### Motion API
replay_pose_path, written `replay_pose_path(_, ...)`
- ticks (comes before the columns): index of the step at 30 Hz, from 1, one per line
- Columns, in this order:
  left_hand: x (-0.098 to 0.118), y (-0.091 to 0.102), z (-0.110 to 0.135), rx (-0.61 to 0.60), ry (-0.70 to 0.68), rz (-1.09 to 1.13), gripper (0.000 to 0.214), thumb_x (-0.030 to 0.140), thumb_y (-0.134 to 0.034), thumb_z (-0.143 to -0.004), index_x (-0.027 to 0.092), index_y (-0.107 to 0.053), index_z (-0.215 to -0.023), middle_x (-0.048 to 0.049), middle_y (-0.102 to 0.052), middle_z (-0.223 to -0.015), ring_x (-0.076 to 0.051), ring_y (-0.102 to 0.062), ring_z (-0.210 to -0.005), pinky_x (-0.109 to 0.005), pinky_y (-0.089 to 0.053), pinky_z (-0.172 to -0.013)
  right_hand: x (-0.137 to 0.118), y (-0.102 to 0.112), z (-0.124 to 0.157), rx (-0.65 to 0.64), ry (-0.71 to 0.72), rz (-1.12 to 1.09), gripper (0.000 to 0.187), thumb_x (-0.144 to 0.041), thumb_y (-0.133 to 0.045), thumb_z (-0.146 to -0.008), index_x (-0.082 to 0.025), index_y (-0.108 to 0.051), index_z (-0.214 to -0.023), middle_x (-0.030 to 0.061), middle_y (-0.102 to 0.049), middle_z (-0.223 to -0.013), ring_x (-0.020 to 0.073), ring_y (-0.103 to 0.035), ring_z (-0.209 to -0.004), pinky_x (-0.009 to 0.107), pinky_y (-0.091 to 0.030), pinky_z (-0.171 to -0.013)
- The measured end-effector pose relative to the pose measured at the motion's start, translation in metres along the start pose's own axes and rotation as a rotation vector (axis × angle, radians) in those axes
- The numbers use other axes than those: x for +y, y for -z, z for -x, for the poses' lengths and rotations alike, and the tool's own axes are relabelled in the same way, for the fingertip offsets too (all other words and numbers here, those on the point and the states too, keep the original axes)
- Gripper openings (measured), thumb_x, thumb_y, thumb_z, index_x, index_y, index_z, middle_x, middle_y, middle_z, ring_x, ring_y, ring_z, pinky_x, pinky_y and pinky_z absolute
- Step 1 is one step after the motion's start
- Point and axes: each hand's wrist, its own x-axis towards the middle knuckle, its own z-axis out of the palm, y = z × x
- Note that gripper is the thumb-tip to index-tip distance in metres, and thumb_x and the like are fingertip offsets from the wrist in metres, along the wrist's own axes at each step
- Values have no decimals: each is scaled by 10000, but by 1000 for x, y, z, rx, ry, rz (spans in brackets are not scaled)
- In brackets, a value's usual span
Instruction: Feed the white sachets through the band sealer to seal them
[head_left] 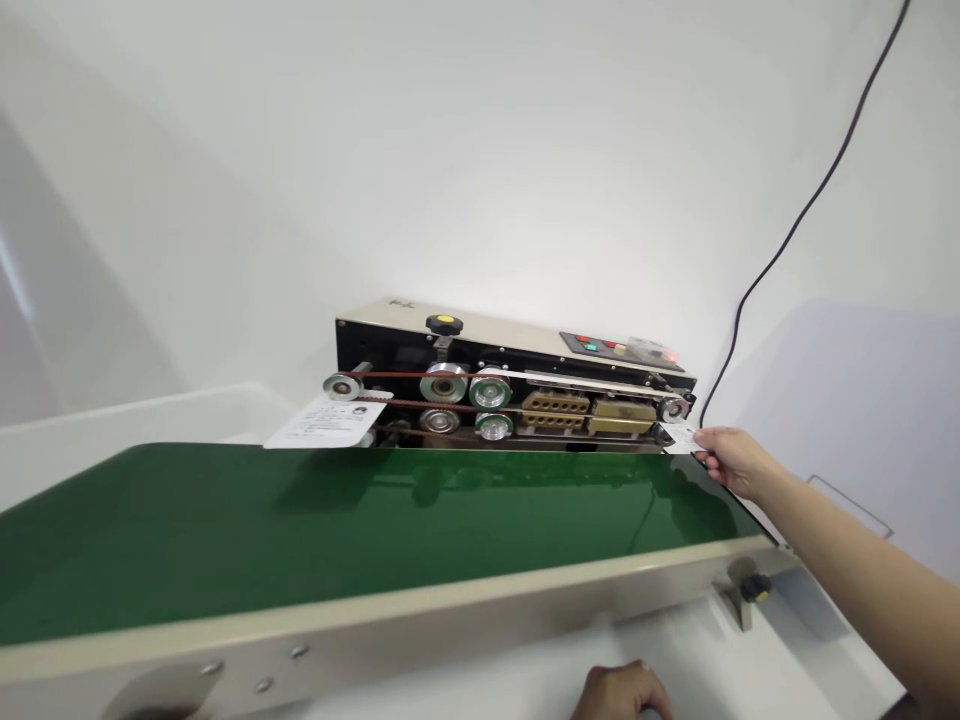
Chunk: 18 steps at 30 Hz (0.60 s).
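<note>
Rightward, the right hand (735, 460) pinches a white packet (681, 437) between fingers and thumb at the near end of a sealing machine (390, 350), above a green conveyor belt (337, 530), while the left hand (622, 692), below the belt, shows no clear grip, and a second white packet (326, 422) lies at the machine's far end.

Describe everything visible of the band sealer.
The band sealer has a cream top and black front, behind the green conveyor belt. Its front shows metal pulleys, brown belts, brass-coloured blocks and a yellow-capped black knob; a control panel sits on top. A white pouch sits at its left end; the right hand holds another at its right end.
</note>
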Motion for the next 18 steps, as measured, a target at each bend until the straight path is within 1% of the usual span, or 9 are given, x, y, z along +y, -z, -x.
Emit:
replay_pose_path(4,-1,-1,1,-2,-9,-12,116,304,-684,-488,211,-668,-555,48,-528,-615,-123,-482,-648,-207,-395,-720,-2,-7,5,-31,6,2,83,-108,-471,-850,-132,-520,-787,-54,-455,-436,27,-338,-296,109,-314,-261)
replay_pose_path(9,-8,-3,0,9,-35,-78,95,242,-675,-510,212,-677,-600,44,-582,-651,-139,-537,-676,-215,-411,-706,-3,-16,13,-80,-12,-1,97,-123,-454,-858,-141,-507,-779,-43,-473,-461,28,-353,-309,115,-334,-281)
replay_pose_path(14,-9,-4,-2,-9,-28,-124,153,159,-653,-513,223,-700,-643,51,-607,-688,-136,-545,-693,-209,-413,-718,-2,-24,19,-128,-37,12,59,-151,-456,-851,-141,-503,-817,-32,-488,-480,34,-357,-322,125,-325,-301)
replay_pose_path(16,-7,-3,-2,-10,-18,-116,166,152,-659,-503,218,-705,-648,51,-589,-678,-132,-538,-687,-202,-410,-711,-2,-24,20,-133,-22,33,54,-164,-459,-847,-138,-505,-837,-27,-493,-482,41,-362,-330,136,-327,-313)
replay_pose_path(18,-6,-2,-1,-2,-22,-102,153,162,-663,-508,212,-705,-646,50,-569,-673,-127,-529,-681,-198,-408,-711,-4,-19,25,-106,17,57,83,-199,-477,-842,-145,-504,-898,-28,-498,-489,58,-388,-346,157,-338,-329)
